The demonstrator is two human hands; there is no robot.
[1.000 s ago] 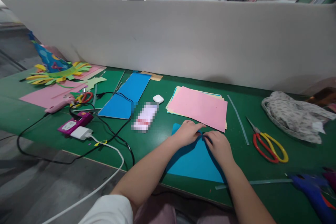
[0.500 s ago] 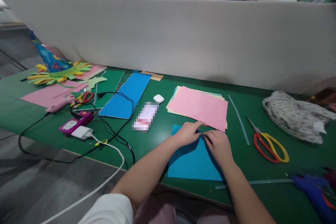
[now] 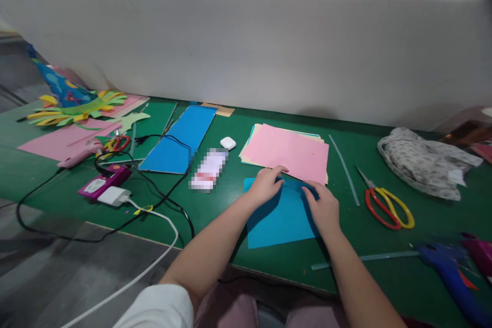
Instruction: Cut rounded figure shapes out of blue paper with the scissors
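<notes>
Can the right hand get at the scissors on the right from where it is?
Likely yes. The scissors lie just to the right of the right hand, with only a thin strip lying flat partly between. The hand would probably have to leave the blue sheet.

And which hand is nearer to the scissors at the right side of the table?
Right hand: it is at the blue sheet's upper right, left of the scissors. The left hand is at the upper left, farther away.
</notes>
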